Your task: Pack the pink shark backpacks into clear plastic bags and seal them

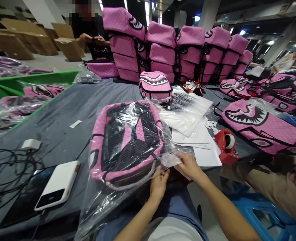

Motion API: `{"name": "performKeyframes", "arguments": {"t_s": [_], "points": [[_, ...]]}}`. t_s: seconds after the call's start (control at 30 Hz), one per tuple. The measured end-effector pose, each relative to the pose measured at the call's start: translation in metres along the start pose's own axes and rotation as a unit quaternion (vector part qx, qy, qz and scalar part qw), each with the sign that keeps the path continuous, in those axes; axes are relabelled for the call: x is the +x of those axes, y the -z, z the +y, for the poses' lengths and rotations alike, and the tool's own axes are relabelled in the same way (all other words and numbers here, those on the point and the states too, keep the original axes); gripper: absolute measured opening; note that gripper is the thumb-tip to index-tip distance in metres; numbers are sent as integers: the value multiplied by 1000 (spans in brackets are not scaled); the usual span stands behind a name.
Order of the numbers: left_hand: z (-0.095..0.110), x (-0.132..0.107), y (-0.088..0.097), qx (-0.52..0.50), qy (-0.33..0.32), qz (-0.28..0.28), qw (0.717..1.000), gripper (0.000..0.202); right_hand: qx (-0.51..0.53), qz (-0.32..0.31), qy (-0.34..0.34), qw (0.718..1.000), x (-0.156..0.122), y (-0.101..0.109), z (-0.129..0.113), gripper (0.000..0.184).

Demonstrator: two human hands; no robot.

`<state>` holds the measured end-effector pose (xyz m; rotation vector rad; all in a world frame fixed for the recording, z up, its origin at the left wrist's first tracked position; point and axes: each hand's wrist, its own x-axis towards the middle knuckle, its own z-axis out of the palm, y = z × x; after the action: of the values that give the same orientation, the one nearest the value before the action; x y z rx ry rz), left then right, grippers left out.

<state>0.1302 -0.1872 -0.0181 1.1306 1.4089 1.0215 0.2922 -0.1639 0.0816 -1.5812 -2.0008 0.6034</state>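
Note:
A pink and black backpack [131, 140] lies back side up inside a clear plastic bag [90, 207] at the table's front edge. My left hand [159, 182] is closed with curled fingers on the bag's edge, at the backpack's lower right corner. Just to the right, my right hand [188, 164] pinches a bunched, whitish part of the same bag. The fingertips of both hands are partly covered by the plastic. Beyond the bagged backpack stands a small pink bag [155, 87] with a shark-mouth print.
White plastic sleeves [188, 110], paper sheets [205, 150] and a red tape dispenser [227, 147] lie to the right. More pink backpacks [261, 124] are beyond them. At left are a white power bank [57, 185] and cables [9, 164]. Stacked pink bags [124, 50] and a person [87, 26] stand behind.

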Motion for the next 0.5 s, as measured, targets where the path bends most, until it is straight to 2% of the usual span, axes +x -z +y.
{"name": "performKeyframes", "arguments": {"t_s": [0.13,0.2,0.27,0.33,0.4,0.47,0.5], "points": [[-3,0,9,9,-17,8,1000,26,-121,32,18,992,-9,7,6,42],[-1,-3,13,2,-11,6,1000,25,-174,65,73,980,-20,10,1,47],[4,-5,13,-41,7,-13,999,32,-201,124,149,960,-37,9,-11,46],[11,-8,11,-102,18,-46,994,37,-189,170,238,937,-58,-1,-26,38],[17,-11,11,-130,10,-69,989,35,-145,157,309,927,-79,-18,-37,28],[21,-15,12,-133,-4,-72,988,35,-126,121,320,931,-92,-38,-37,27],[22,-17,14,-134,-8,-71,988,35,-139,113,298,938,-95,-48,-33,32]]}}
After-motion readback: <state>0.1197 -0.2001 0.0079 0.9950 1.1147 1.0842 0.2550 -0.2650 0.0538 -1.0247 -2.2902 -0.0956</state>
